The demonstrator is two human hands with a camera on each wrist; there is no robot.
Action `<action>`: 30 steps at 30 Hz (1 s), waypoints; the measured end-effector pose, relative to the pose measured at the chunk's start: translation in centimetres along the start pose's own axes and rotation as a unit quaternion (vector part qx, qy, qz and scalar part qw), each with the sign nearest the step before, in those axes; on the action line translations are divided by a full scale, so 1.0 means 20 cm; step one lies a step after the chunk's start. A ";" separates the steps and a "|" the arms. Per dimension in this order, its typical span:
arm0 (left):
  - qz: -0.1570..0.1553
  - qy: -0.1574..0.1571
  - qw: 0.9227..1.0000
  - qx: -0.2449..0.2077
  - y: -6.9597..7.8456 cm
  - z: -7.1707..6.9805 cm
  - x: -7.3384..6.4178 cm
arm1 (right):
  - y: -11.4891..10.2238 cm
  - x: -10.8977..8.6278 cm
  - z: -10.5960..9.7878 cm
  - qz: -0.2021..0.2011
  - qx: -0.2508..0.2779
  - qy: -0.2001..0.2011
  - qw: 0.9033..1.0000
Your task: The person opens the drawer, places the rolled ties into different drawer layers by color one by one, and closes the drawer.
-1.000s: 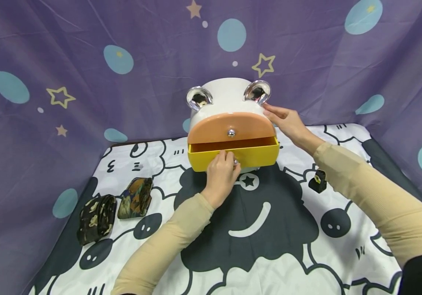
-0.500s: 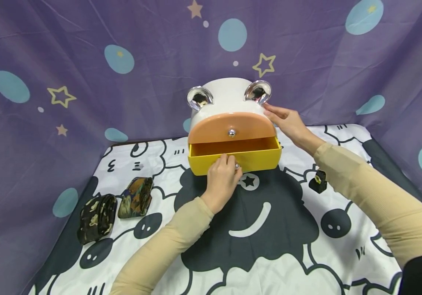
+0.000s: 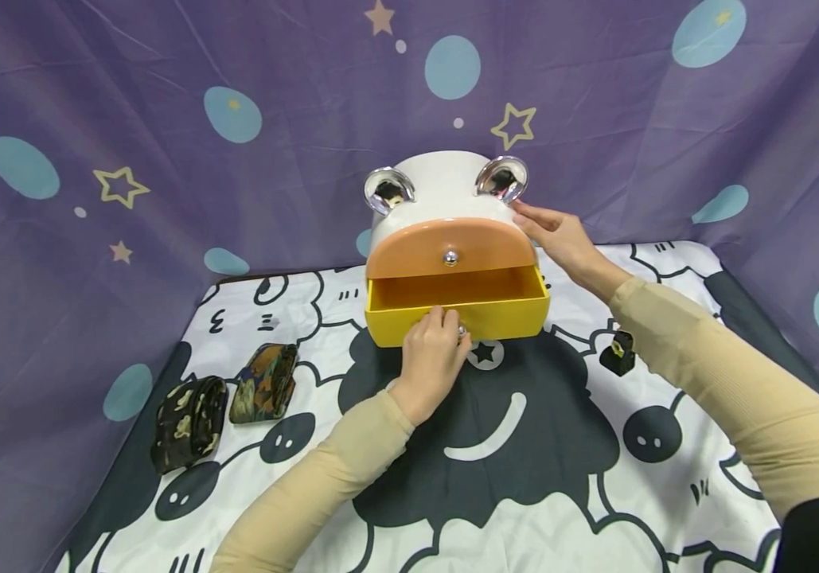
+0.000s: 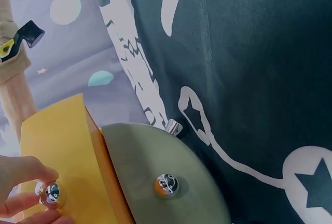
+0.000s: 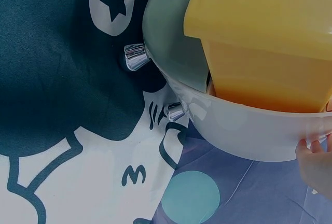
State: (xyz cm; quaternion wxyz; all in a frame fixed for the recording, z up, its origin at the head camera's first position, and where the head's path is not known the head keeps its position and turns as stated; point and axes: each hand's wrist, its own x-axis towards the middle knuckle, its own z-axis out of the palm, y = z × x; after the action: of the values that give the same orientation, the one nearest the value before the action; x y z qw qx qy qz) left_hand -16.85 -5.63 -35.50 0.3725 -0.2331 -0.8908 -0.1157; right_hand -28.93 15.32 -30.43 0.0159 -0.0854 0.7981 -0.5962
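Observation:
A white cabinet (image 3: 445,179) with silver eye-like knobs on top stands against the back curtain. Its yellow drawer (image 3: 512,318) is pulled out below an orange front (image 3: 416,259), with bare inner walls showing. My left hand (image 3: 432,358) pinches the silver knob (image 4: 51,195) of this drawer between thumb and fingers. Under it, a pale green half-round drawer (image 4: 150,167) shows in the left wrist view, flush with the body. My right hand (image 3: 559,239) rests its extended fingers on the cabinet's right side; the right wrist view catches only fingertips and part of the hand (image 5: 319,167).
Two folded camouflage-patterned bundles, a darker one (image 3: 189,426) and a browner one (image 3: 263,383), lie at the left of the table. A black-and-white cartoon cloth (image 3: 538,525) covers the table. The purple curtain (image 3: 309,119) hangs right behind the cabinet.
My left hand has drawn the yellow drawer further out toward me, so more of its inside shows. The right hand has stayed at the cabinet's side.

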 end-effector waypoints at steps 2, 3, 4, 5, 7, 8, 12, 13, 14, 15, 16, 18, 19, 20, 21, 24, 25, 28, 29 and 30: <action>0.002 0.002 1.000 0.003 0.01 -0.01 0.00 | 0.00 0.00 0.00 -0.002 0.000 0.001 1.000; 0.002 0.002 1.000 0.006 0.01 -0.01 0.00 | 0.00 0.00 0.00 -0.003 0.001 0.001 1.000; 0.004 0.003 1.000 0.009 0.01 -0.01 -0.01 | 0.00 0.00 0.00 -0.005 0.001 0.001 1.000; 0.005 0.004 1.000 0.010 0.02 -0.01 -0.01 | 0.00 0.00 0.00 -0.006 0.002 0.001 1.000; 0.006 0.005 1.000 0.013 0.02 -0.01 -0.01 | 0.00 0.00 0.00 -0.007 0.002 0.000 1.000; 0.008 0.005 1.000 0.015 0.02 -0.01 -0.01 | 0.01 0.00 0.00 -0.008 0.001 0.000 1.000; 0.009 0.008 1.000 0.013 0.03 -0.02 -0.02 | 0.00 0.00 0.00 -0.008 0.000 -0.002 1.000; 0.009 0.008 1.000 0.012 0.03 -0.02 -0.02 | 0.00 0.00 0.00 -0.008 0.001 -0.002 1.000; 0.009 0.007 1.000 0.010 0.03 -0.02 -0.02 | 0.00 0.00 0.00 -0.007 0.000 -0.003 1.000; 0.010 0.006 1.000 0.009 0.03 -0.03 -0.02 | 0.00 0.00 0.00 -0.006 0.000 -0.003 1.000; 0.011 0.004 1.000 0.009 0.03 -0.03 -0.02 | 0.00 0.00 0.00 -0.005 -0.001 -0.003 1.000; 0.012 0.001 1.000 0.007 0.04 -0.03 -0.02 | 0.00 0.00 0.00 -0.001 -0.005 -0.004 1.000; 0.013 0.000 1.000 0.008 0.04 -0.04 -0.02 | 0.00 0.00 0.00 0.000 -0.006 -0.004 1.000; 0.014 -0.001 1.000 0.008 0.05 -0.04 -0.03 | 0.00 0.00 0.00 0.001 -0.007 -0.004 1.000; 0.015 -0.001 1.000 0.010 0.05 -0.04 -0.03 | 0.00 0.00 0.00 0.002 -0.008 -0.004 1.000; 0.017 -0.001 1.000 0.014 0.06 -0.05 -0.03 | 0.00 0.00 0.00 0.004 -0.009 -0.006 1.000; 0.018 -0.001 1.000 0.017 0.06 -0.06 -0.03 | 0.00 0.00 0.00 0.005 -0.010 -0.007 1.000; 0.019 -0.004 1.000 0.022 0.06 -0.06 -0.03 | 0.00 0.00 0.00 0.007 -0.011 -0.007 1.000; 0.020 -0.006 1.000 0.023 0.07 -0.07 -0.03 | 0.00 0.00 -0.01 0.009 -0.012 -0.007 1.000; 0.020 -0.008 0.999 0.024 0.07 -0.07 -0.03 | 0.00 0.00 -0.01 0.010 -0.012 -0.007 1.000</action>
State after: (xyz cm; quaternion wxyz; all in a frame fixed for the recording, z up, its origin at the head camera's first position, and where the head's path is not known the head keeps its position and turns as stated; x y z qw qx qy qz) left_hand -14.92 -5.19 -35.00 0.3734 -0.2430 -0.8912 -0.0852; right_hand -28.88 15.42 -30.36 0.0261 -0.0816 0.8057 -0.5860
